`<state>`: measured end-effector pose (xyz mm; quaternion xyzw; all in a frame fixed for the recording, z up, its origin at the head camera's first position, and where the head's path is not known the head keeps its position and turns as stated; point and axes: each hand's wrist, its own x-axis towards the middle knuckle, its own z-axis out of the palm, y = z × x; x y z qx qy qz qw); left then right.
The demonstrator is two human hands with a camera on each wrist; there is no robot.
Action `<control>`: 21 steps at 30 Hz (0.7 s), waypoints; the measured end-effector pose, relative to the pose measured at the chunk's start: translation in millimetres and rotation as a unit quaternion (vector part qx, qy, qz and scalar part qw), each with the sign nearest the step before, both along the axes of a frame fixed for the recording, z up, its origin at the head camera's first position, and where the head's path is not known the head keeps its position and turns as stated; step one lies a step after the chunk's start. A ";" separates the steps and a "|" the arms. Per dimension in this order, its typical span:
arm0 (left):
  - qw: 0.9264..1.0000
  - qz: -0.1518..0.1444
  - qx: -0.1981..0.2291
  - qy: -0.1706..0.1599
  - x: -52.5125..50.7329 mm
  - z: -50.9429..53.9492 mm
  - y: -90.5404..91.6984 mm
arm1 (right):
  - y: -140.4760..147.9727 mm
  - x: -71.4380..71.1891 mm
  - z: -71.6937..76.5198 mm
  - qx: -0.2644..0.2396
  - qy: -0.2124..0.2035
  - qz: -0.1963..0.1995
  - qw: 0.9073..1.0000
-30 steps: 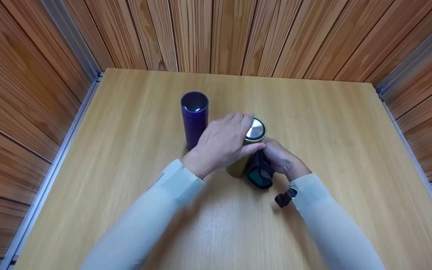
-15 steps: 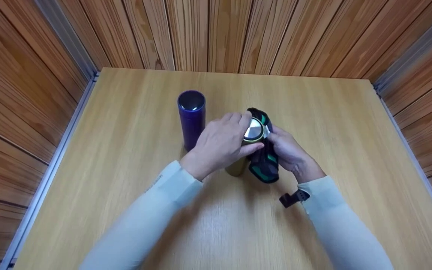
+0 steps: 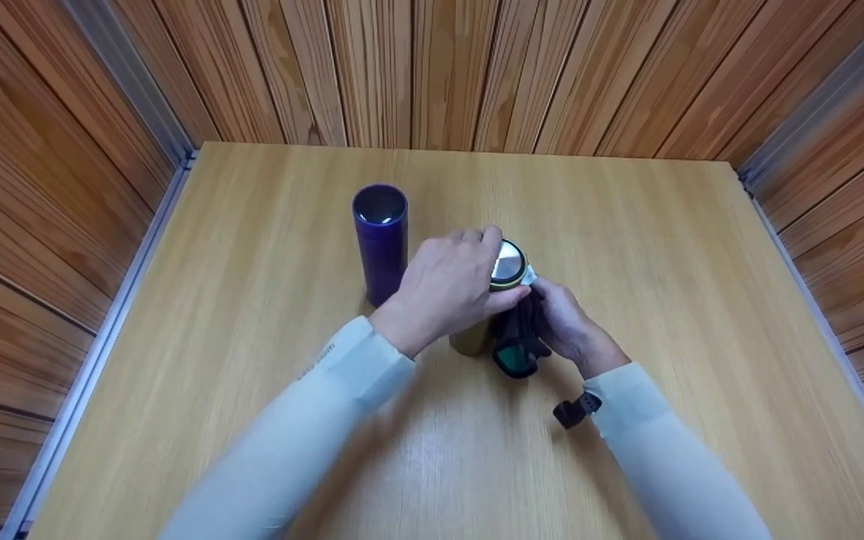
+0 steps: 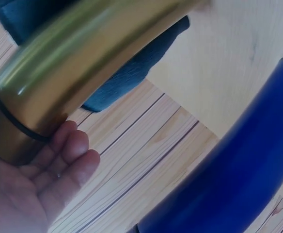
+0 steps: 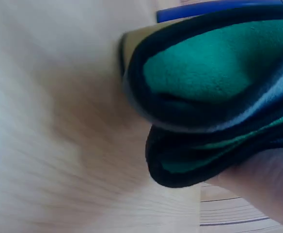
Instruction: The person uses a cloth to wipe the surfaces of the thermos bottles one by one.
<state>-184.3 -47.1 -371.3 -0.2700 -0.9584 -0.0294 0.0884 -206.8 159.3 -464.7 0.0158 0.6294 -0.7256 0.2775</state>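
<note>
A gold bottle with a silver-topped lid stands on the table; the left hand grips it around the lid end. In the left wrist view, fingers of the left hand curl round the gold bottle. The right hand holds a folded dark cloth with green inside against the bottle's right side. Folds of that cloth fill much of the right wrist view, with part of the right hand below them.
A purple-blue bottle stands upright just left of the left hand, and shows blue in the left wrist view. The wooden table is bordered by wood-panelled walls at the back and sides. A dark band is on the right sleeve.
The right hand moved the cloth up beside the lid, then back down along the gold bottle's side. The left hand stays on the bottle.
</note>
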 end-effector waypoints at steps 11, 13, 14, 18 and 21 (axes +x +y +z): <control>0.998 0.032 -0.039 -0.026 0.8 5.1 10.4 | 0.1 27.6 -17.0 0.001 0.052 -0.046 0.998; 0.998 0.039 -0.042 -0.030 1.6 5.6 12.6 | -1.0 34.3 -18.3 0.001 0.064 -0.049 0.997; 0.998 0.041 -0.041 -0.030 2.1 5.9 13.5 | -2.1 38.0 -18.8 0.001 0.074 -0.053 0.996; 0.998 0.049 -0.032 -0.018 3.5 6.2 17.0 | -9.9 54.5 -19.1 0.013 0.137 -0.067 0.988; 0.998 0.058 -0.031 -0.001 4.2 6.4 18.7 | -17.3 67.7 -21.4 0.059 0.208 -0.087 0.972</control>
